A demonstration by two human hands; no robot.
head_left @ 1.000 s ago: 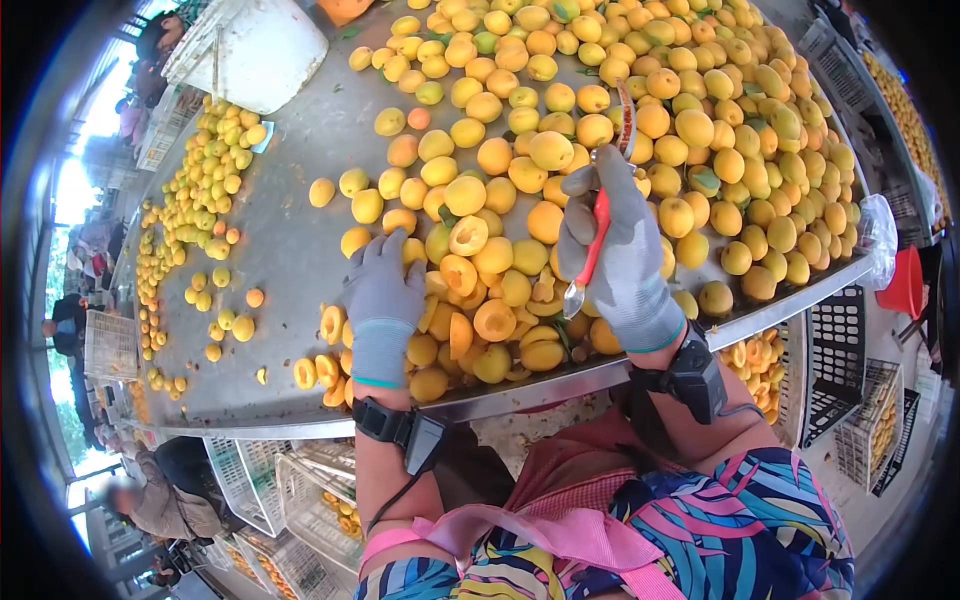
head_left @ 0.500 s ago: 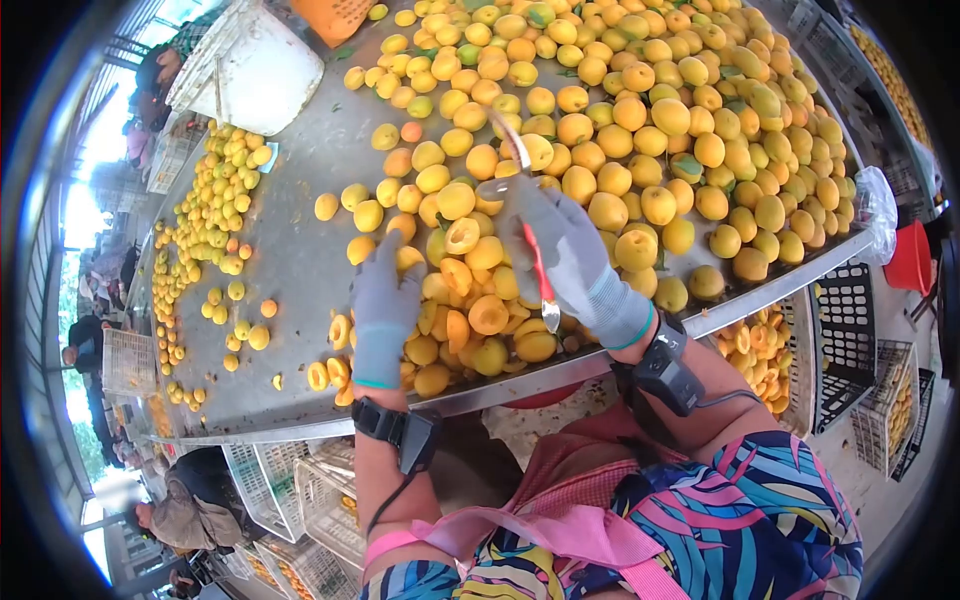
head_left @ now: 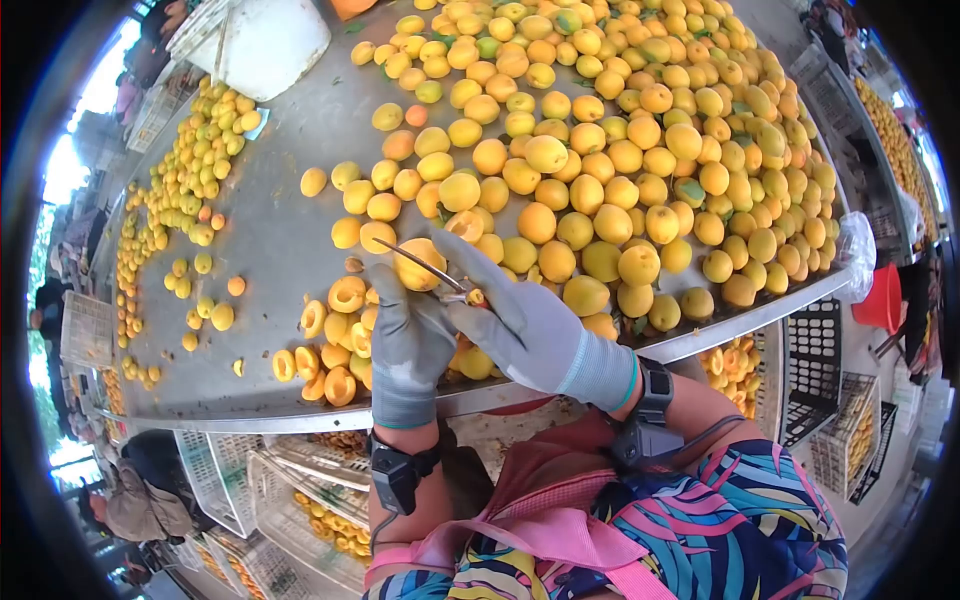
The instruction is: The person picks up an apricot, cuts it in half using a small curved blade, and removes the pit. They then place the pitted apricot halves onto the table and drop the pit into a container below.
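Left hand (head_left: 408,340) and right hand (head_left: 530,325), apart half a second ago, now meet just below the middle of the frame, around an apricot (head_left: 412,272) left of centre. The left thumb and curled fingers hold the fruit from below; how far they wrap around it I cannot tell. The right fingers close around the knife (head_left: 428,262), its blade crossing the fruit's face, with the index finger stretched toward the apricot's upper right. Halved apricots (head_left: 340,385) lie left of the hands, whole apricots (head_left: 690,145) fill the upper right, and a white bucket (head_left: 272,48) stands upper left on the metal table (head_left: 290,240).
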